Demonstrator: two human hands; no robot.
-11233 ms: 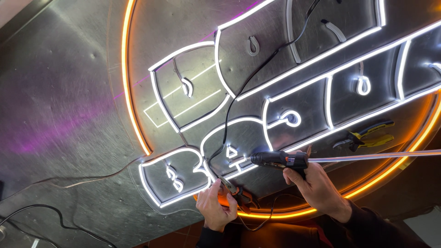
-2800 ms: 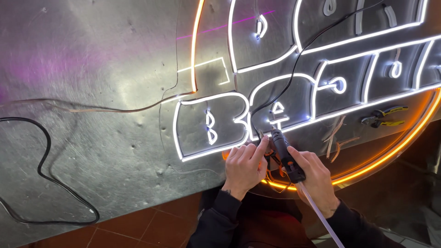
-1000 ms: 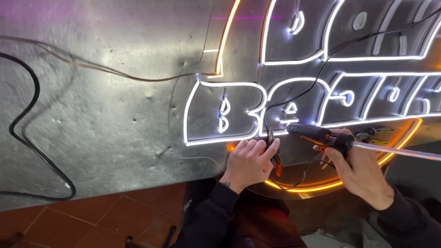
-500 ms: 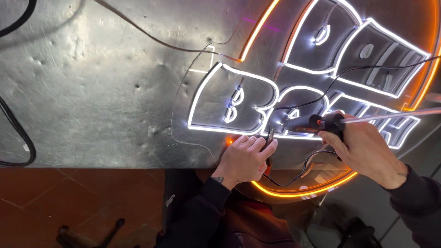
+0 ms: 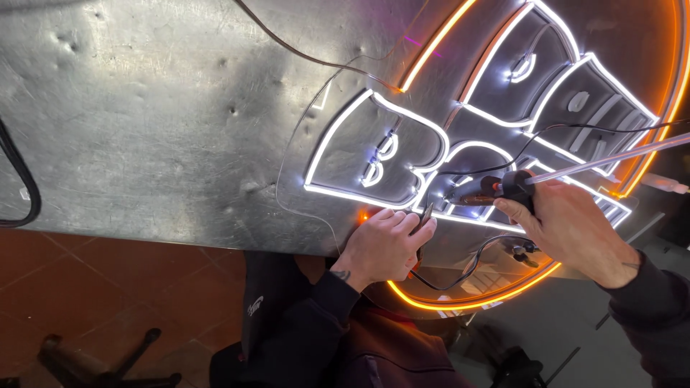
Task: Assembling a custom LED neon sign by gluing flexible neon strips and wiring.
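Observation:
A lit sign [image 5: 374,154] with white glowing letter outlines and an orange ring [image 5: 467,302] lies on a dented metal table [image 5: 158,122]. My left hand [image 5: 384,246] rests on the sign's near edge and pinches a small thin metal tool [image 5: 427,213] at the foot of the first letter. My right hand [image 5: 571,228] grips a black glue gun [image 5: 496,188]. Its orange-tipped nozzle points left at the white strip, just right of the metal tool. A long clear glue stick [image 5: 611,156] juts out of the gun's back to the right.
A black wire [image 5: 568,129] runs over the letters to the gun. A thin lead [image 5: 302,57] crosses the table to the sign's top edge. A thick black cable [image 5: 21,194] loops at the far left. Below are red floor tiles [image 5: 108,280] and a stool base [image 5: 93,352].
The view has swung and tilted, so the sign now sits to the upper right. Both hands stay at the first letter's foot, with the gun's nozzle kept beside the metal tool.

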